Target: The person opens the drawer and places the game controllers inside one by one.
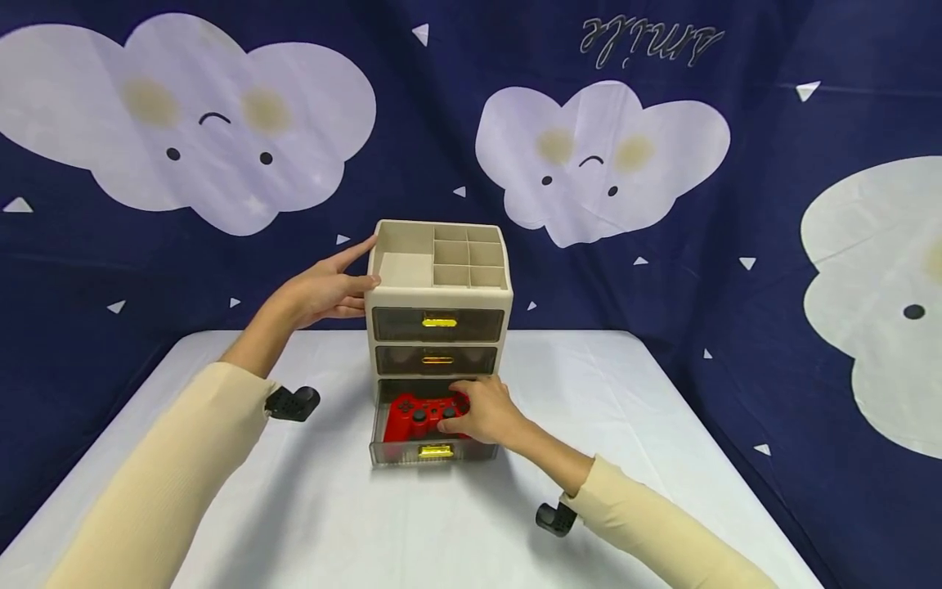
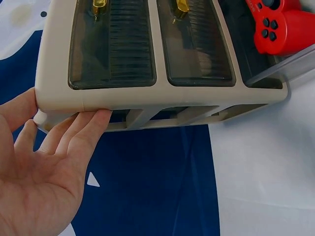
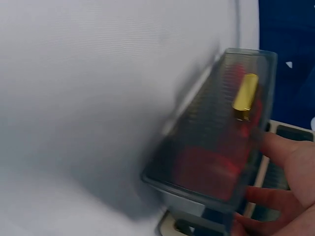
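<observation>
A cream desktop drawer organizer (image 1: 441,296) stands on the table, its bottom drawer (image 1: 397,455) pulled out. Inside that see-through drawer lies a red game controller (image 1: 409,415), its face with the sticks upward. My right hand (image 1: 487,414) reaches in from the right and grips the controller's right side between thumb and fingers, covering that end. In the right wrist view, the fingers of the right hand (image 3: 290,182) pass behind the smoky drawer front. With fingers extended, my left hand (image 1: 320,290) rests against the organizer's left side near the top.
Two upper drawers with gold handles (image 1: 439,322) are closed. Open compartments (image 1: 468,255) divide the organizer's top. A white cloth covers the table (image 1: 324,507), and a dark blue curtain (image 1: 427,114) with clouds hangs behind. Each wrist carries a small black camera (image 1: 293,403).
</observation>
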`<state>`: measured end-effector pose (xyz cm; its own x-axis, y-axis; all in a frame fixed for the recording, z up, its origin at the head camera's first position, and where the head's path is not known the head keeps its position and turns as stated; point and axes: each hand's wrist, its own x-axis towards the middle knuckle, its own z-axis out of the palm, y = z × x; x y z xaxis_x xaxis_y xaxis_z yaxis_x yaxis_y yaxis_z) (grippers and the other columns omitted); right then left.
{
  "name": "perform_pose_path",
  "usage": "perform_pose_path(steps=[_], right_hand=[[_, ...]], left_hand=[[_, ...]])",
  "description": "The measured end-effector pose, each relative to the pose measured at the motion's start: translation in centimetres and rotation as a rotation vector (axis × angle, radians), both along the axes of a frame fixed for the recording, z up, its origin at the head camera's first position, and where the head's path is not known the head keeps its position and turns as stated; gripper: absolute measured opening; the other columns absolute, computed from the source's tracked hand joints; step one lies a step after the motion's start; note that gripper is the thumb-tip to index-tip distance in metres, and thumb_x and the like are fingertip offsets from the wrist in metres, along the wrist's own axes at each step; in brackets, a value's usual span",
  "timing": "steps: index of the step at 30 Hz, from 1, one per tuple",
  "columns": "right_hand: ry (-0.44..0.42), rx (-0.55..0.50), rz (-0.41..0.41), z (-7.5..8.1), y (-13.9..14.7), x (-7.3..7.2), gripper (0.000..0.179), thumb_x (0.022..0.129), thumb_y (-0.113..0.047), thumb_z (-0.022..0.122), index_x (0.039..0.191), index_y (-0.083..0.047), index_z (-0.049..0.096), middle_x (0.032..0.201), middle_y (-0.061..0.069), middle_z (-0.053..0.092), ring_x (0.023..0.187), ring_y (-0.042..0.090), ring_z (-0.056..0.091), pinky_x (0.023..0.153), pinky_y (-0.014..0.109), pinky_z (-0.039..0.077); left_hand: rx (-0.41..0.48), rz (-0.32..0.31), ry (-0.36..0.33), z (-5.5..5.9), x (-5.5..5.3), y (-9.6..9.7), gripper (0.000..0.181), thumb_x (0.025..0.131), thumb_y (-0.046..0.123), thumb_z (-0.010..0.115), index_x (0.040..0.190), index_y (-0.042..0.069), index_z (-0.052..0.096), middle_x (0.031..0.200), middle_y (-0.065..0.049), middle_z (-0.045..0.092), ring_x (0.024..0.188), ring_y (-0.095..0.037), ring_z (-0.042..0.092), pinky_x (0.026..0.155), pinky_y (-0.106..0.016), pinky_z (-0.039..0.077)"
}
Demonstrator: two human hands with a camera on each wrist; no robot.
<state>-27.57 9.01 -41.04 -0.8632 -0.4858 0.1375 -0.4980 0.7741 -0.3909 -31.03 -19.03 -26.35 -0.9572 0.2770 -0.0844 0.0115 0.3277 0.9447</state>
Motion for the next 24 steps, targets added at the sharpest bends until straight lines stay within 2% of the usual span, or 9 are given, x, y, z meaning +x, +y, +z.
perform_pose_path(steps=[3, 5, 9, 13, 18, 24], right_hand=[[-0.011, -0.070, -0.001, 0.8, 0.5, 0.1, 0.063, 0.080, -0.034, 0.087, 0.129, 0.001, 0.067, 0.125, 0.021, 0.068, 0.117, 0.044, 0.055, 0.098, 0.057, 0.044], [-0.034, -0.097, -0.026, 1.2, 1.1, 0.4, 0.064, 0.080, -0.033, 0.087, 0.130, 0.001, 0.066, 0.120, 0.021, 0.068, 0.114, 0.042, 0.056, 0.098, 0.056, 0.045], [-0.072, -0.097, -0.079, 1.4, 2.4, 0.9, 0.068, 0.079, -0.034, 0.087, 0.132, 0.001, 0.063, 0.115, 0.019, 0.069, 0.109, 0.035, 0.059, 0.094, 0.049, 0.049], [-0.140, -0.089, -0.125, 1.3, 3.9, 1.4, 0.082, 0.077, -0.040, 0.088, 0.140, 0.002, 0.056, 0.113, 0.016, 0.069, 0.103, 0.029, 0.062, 0.087, 0.043, 0.053], [-0.219, -0.081, -0.156, 0.9, 5.8, 1.9, 0.094, 0.073, -0.041, 0.090, 0.146, 0.003, 0.049, 0.098, 0.010, 0.072, 0.091, 0.024, 0.067, 0.082, 0.041, 0.057], [-0.319, -0.123, -0.100, -0.7, 7.0, 2.1, 0.092, 0.077, -0.034, 0.088, 0.147, 0.007, 0.045, 0.078, -0.002, 0.070, 0.073, 0.011, 0.064, 0.075, 0.034, 0.056]], left_hand=[[-0.002, 0.009, -0.004, 0.1, 0.0, 0.0, 0.079, 0.107, 0.022, 0.053, 0.160, 0.048, 0.000, 0.155, -0.023, 0.040, 0.129, -0.039, 0.058, 0.112, -0.053, 0.045], [-0.004, 0.013, -0.007, 0.1, 0.0, 0.1, 0.079, 0.107, 0.022, 0.053, 0.160, 0.048, 0.001, 0.155, -0.023, 0.039, 0.129, -0.038, 0.059, 0.112, -0.053, 0.045], [-0.004, 0.019, -0.010, 0.3, 0.0, 0.2, 0.079, 0.107, 0.022, 0.053, 0.161, 0.047, 0.001, 0.155, -0.023, 0.040, 0.128, -0.038, 0.059, 0.111, -0.053, 0.045], [-0.010, 0.022, -0.005, 0.5, -0.1, 0.3, 0.078, 0.107, 0.022, 0.052, 0.161, 0.047, 0.002, 0.153, -0.023, 0.042, 0.127, -0.038, 0.060, 0.110, -0.052, 0.046], [-0.011, 0.017, -0.009, 0.7, -0.1, 0.5, 0.078, 0.107, 0.023, 0.052, 0.161, 0.048, 0.002, 0.153, -0.023, 0.042, 0.126, -0.036, 0.061, 0.110, -0.051, 0.047], [-0.021, 0.033, -0.017, 0.6, 0.1, 0.5, 0.077, 0.108, 0.022, 0.052, 0.161, 0.046, 0.001, 0.153, -0.023, 0.042, 0.125, -0.035, 0.062, 0.111, -0.052, 0.046]])
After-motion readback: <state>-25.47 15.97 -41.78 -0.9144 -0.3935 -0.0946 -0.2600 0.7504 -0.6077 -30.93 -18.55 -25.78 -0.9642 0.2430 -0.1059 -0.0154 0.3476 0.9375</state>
